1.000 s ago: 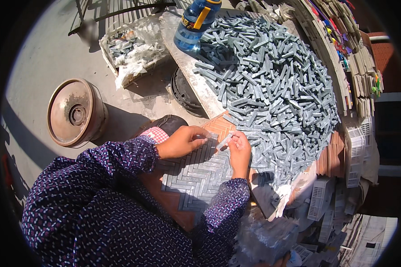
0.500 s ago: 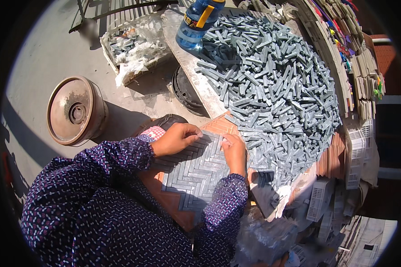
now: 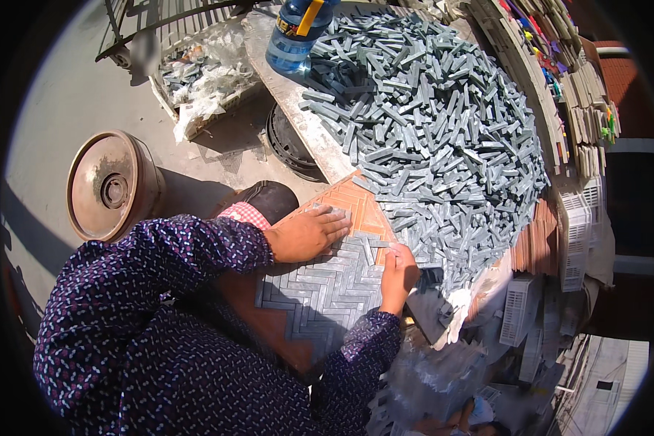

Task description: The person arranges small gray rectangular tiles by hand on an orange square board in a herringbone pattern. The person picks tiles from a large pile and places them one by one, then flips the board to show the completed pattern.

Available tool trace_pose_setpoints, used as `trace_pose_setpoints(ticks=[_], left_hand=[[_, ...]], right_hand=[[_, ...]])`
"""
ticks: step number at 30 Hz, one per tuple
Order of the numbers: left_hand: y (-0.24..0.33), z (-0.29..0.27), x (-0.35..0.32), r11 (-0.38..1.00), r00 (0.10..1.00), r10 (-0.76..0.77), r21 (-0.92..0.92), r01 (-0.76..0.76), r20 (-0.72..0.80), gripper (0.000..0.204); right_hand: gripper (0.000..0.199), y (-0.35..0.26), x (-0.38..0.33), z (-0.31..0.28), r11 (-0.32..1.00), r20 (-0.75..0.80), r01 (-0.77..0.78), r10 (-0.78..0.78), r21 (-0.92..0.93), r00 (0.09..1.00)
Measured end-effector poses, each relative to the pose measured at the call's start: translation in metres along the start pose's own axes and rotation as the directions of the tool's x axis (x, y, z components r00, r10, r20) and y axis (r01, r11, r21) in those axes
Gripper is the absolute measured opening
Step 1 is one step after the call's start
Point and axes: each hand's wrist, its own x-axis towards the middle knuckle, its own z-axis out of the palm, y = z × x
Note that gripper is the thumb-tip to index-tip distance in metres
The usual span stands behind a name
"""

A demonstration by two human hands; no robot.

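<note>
A terracotta-coloured grooved board [image 3: 341,192] holds narrow grey tile strips [image 3: 320,283] laid in a herringbone pattern. My left hand [image 3: 312,234] lies flat across the upper left of the pattern, its fingers stretched toward bare orange grooves. What is under its palm is hidden. At the pattern's right edge, my right hand [image 3: 398,276] is closed, thumb and fingertips pinching the end of a grey tile strip [image 3: 381,244]. Right beside the board spreads a large heap of loose grey strips [image 3: 443,123].
A blue water bottle [image 3: 292,36] stands on the table edge [image 3: 320,145]. On the ground to the left are a brown round drum [image 3: 112,189] and a crate of scraps [image 3: 203,80]. Stacked boards [image 3: 534,236] and white plastic crates [image 3: 519,312] flank the heap's right side.
My left hand has gone from a pinch to lying flat on the strips. My right hand has moved down and right along the pattern, now pinching a strip. The view has shifted slightly.
</note>
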Motion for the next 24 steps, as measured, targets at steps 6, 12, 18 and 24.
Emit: trace_pose_setpoints(ticks=[6, 12, 18, 24], left_hand=[[-0.006, -0.005, 0.008, 0.991, 0.997, 0.046, -0.125, -0.054, -0.066, 0.053], [-0.032, -0.025, 0.026, 0.959, 0.94, -0.138, -0.278, 0.048, -0.311, 0.032], [-0.063, -0.005, 0.052, 0.989, 0.935, -0.108, -0.128, 0.068, -0.337, 0.02], [-0.066, -0.011, 0.065, 0.975, 0.927, -0.161, -0.199, 0.097, -0.338, 0.029]], right_hand=[[0.027, -0.018, -0.016, 0.016, 0.936, 0.041, 0.194, -0.19, -0.293, 0.981], [0.029, -0.021, -0.001, 0.032, 0.995, 0.066, -0.085, 0.081, 0.061, 0.995], [0.031, -0.036, 0.042, 0.063, 0.999, 0.084, 0.033, -0.036, 0.029, 0.996], [0.042, -0.041, 0.045, 0.062, 0.992, 0.141, 0.127, -0.126, -0.003, 0.982]])
